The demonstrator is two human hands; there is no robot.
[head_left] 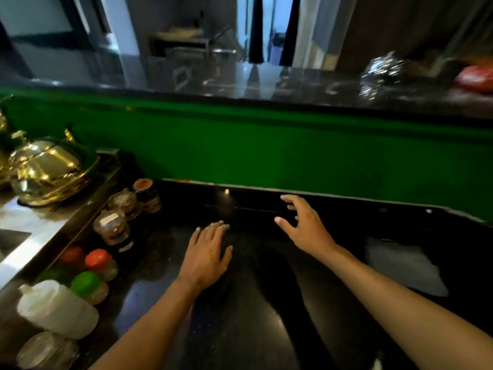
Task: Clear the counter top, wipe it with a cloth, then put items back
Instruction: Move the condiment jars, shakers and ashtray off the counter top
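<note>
Both hands hold nothing: left hand flat on the black desk, right hand fingers spread; white cloth lies right, jars left

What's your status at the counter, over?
Left hand and right hand open, empty. Counter middle bare. Cloth lies right; jars line left edge.

A deep green wall panel runs right across the middle of the frame. Above it sits a dark glossy ledge, catching reflections. Up top, centre, a bright doorway glows between dark curtains. Upper left, pale walls, all blurred. Far left, a steel surface shines under the light.
</note>
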